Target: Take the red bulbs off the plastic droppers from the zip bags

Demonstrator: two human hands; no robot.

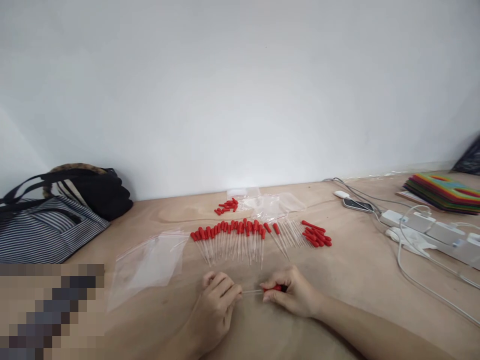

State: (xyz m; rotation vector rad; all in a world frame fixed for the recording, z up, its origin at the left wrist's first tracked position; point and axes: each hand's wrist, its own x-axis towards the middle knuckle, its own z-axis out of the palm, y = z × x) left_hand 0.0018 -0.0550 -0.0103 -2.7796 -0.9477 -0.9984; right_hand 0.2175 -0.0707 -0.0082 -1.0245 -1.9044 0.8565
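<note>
Between my two hands lies a clear glass dropper tube (252, 292), held level just above the table. My left hand (219, 305) has its fingers closed round the tube's left end. A red rubber bulb (277, 288) is pinched in my right hand (294, 292) at the tube's right end; my fingers hide where the two meet. Beyond my hands, droppers with red bulbs (240, 228) lie side by side in a row, tips toward me. To their right are bare glass tubes (293, 234) and a small pile of loose red bulbs (316, 235).
Clear plastic bags (150, 260) lie flat at the left, with more bags (279, 204) and red bulbs (226, 206) near the wall. A striped bag (48, 227) stands far left. On the right are a power strip (446, 232), white cables, a dark device (358, 205) and coloured sheets (444, 192).
</note>
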